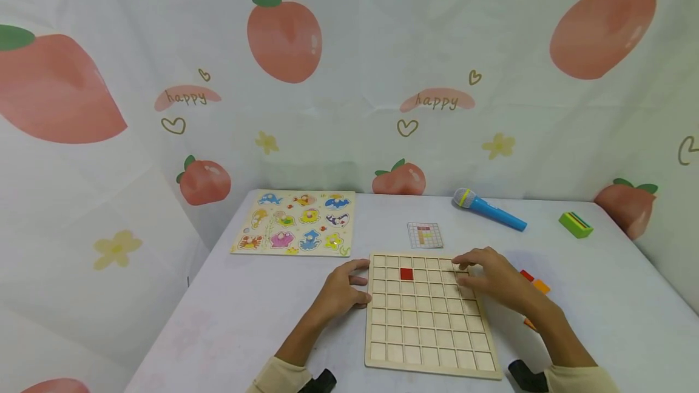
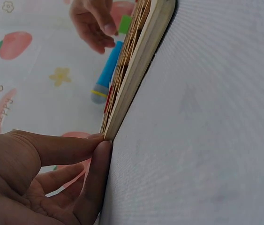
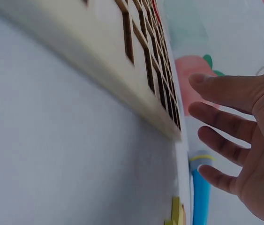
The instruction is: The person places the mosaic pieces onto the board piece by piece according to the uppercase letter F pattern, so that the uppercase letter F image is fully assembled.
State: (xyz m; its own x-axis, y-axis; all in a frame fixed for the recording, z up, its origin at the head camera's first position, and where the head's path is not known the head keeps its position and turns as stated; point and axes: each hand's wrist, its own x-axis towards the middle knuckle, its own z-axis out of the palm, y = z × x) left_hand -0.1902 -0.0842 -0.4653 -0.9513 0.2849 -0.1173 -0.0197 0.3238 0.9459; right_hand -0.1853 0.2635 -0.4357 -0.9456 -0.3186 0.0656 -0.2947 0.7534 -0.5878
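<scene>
A square wooden grid board [image 1: 431,320] lies on the table, with one red square tile [image 1: 406,274] in a cell near its top left. My left hand [image 1: 337,290] touches the board's left edge with its thumb and fingertips, also seen close up in the left wrist view, where the thumb [image 2: 66,149] reaches the board's rim. My right hand [image 1: 494,279] is over the upper right corner of the board. In the right wrist view this hand [image 3: 251,140] has its fingers spread apart and holds nothing.
Beyond the board lies a small printed grid card [image 1: 425,235]. A sea-animal puzzle board [image 1: 297,223] sits back left, a blue toy microphone [image 1: 494,211] back right, then a green striped block [image 1: 576,225]. Red and orange tiles [image 1: 540,285] lie partly behind the right forearm. A patterned cloth [image 1: 349,132] hangs behind.
</scene>
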